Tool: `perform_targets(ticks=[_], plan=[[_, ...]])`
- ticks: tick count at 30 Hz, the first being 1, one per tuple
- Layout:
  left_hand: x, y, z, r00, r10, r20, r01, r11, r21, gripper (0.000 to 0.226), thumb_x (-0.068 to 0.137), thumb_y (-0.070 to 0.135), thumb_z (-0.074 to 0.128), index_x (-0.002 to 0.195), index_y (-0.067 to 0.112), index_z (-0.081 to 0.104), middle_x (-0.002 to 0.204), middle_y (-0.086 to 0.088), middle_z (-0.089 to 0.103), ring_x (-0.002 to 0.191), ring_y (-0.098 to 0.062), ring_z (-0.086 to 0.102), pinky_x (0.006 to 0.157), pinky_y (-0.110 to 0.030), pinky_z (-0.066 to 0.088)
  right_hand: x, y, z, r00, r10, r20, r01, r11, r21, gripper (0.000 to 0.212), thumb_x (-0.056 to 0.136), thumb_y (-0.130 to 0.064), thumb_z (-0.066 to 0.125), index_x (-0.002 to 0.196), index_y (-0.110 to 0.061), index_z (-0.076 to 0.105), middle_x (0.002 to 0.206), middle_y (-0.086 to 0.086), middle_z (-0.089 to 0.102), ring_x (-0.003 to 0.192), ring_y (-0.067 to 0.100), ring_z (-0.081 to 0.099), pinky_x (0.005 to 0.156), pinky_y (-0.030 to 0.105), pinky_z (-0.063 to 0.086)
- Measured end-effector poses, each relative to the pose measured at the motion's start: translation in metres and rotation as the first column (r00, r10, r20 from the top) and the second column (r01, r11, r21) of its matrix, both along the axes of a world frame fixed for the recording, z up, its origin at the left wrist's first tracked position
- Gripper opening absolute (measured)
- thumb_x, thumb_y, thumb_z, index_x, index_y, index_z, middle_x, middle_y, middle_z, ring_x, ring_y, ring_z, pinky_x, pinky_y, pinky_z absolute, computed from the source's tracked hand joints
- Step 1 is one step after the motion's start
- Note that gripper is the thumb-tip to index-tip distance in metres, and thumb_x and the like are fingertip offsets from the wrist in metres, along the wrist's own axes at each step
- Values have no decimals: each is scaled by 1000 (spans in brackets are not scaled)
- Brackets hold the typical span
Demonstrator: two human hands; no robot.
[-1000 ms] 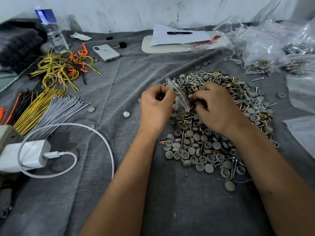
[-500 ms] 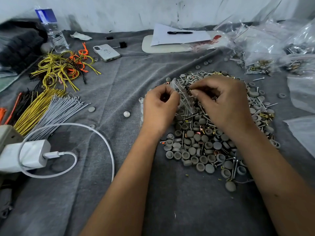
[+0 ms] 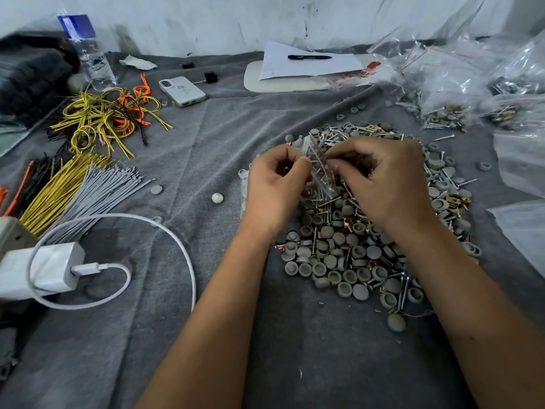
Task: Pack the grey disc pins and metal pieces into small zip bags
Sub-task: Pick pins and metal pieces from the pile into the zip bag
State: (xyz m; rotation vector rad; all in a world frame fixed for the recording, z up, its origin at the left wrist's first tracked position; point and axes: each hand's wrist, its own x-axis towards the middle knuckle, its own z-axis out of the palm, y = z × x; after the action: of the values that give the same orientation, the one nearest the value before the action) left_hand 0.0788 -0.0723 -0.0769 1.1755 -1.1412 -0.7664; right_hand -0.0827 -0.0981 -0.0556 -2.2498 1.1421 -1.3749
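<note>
Two hands at work over one heap of grey disc pins and metal pieces [image 3: 368, 249], too many to count, spread toward the counter's [image 3: 206, 335] right side on a grey cloth. One small zip bag [image 3: 320, 169] held upright between both hands above the heap's far-left part. Left hand [image 3: 272, 187]: grip narrow, fingers curled in, pinching the bag's left edge. Right hand [image 3: 386, 181]: grip narrow too, fingertips [image 3: 333, 164] pinched at the bag's right side, seemingly on a thin metal piece, though blurred and hard to confirm. Inside the bag, a few thin metal rods, number unclear. Two loose discs [image 3: 216, 198] on the cloth left of the hands. One phone [image 3: 182, 91], one pen [image 3: 309, 57] on paper, one water bottle [image 3: 90, 51] along the far edge. One white charger [image 3: 41, 268] with cable at the left edge, partly cut off. Clear bags [image 3: 460, 93] piled at the far-right corner, contents mostly hidden by glare.
</note>
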Motion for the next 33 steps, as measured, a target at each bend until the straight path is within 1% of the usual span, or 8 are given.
perform_targets(ticks=[4, 7, 9, 16, 20, 25, 28, 33], plan=[[6, -2, -1, 996, 15, -86, -14, 1000, 9, 15, 87, 13, 58, 75, 4, 62, 65, -6, 62, 52, -10, 55, 48, -22, 44, -5, -5, 0, 1000, -15, -23, 16, 999, 46, 11, 89, -18, 79, 99, -19, 76, 89, -13, 68, 82, -4, 64, 77, 10, 50], [9, -3, 0, 984, 45, -172, -44, 999, 10, 15, 85, 15, 58, 70, 15, 61, 61, 1, 62, 50, -9, 54, 45, -21, 43, -7, -8, -3, 926, 45, -375, 2, 992, 122, 14, 84, -33, 82, 96, -27, 76, 95, -11, 62, 94, 10, 50, 86, 31, 41], [9, -3, 2, 975, 66, -211, -67, 998, 3, 15, 84, 14, 58, 69, 14, 59, 60, 2, 61, 49, -8, 52, 44, -21, 41, -5, -7, -4, 849, 126, -513, -30, 981, 191, 15, 82, -39, 82, 94, -33, 77, 101, -8, 59, 105, 13, 42, 92, 35, 38], [8, -2, 3, 971, 53, -235, -55, 998, -2, 18, 85, 12, 57, 67, 14, 58, 62, -1, 60, 52, -11, 51, 46, -22, 40, -5, -7, -3, 779, 168, -604, -21, 970, 243, 28, 82, -47, 80, 108, -37, 76, 108, -8, 55, 108, 12, 33, 96, 37, 36], [8, -2, 3, 971, 53, -233, -55, 998, -5, 20, 87, 9, 57, 68, 14, 58, 62, 0, 60, 52, -11, 51, 46, -22, 41, 0, -7, -1, 725, 167, -668, -2, 971, 240, 25, 83, -50, 78, 104, -37, 73, 107, -8, 52, 106, 11, 28, 91, 32, 31], [9, -2, 3, 973, 54, -226, -56, 998, -3, 19, 87, 11, 57, 68, 13, 59, 63, 0, 60, 53, -10, 51, 47, -22, 41, 0, -2, 2, 727, 226, -648, -45, 958, 283, 19, 86, -45, 76, 89, -39, 58, 108, -9, 50, 107, 12, 29, 102, 39, 33], [9, -2, 2, 975, 46, -219, -48, 999, -5, 20, 87, 12, 58, 68, 15, 59, 63, 0, 61, 53, -10, 52, 47, -22, 41, -1, -2, 1, 811, 226, -540, -88, 959, 269, 15, 91, -37, 73, 90, -33, 58, 102, -12, 52, 106, 13, 36, 98, 37, 35], [8, -3, 2, 973, 59, -222, -59, 998, 6, 19, 86, 13, 58, 67, 16, 60, 62, 0, 60, 51, -10, 51, 46, -21, 41, -1, -1, -2, 949, 155, -275, -66, 949, 308, 18, 97, -19, 67, 94, -32, 55, 94, -15, 63, 89, -2, 61, 67, 4, 38]])
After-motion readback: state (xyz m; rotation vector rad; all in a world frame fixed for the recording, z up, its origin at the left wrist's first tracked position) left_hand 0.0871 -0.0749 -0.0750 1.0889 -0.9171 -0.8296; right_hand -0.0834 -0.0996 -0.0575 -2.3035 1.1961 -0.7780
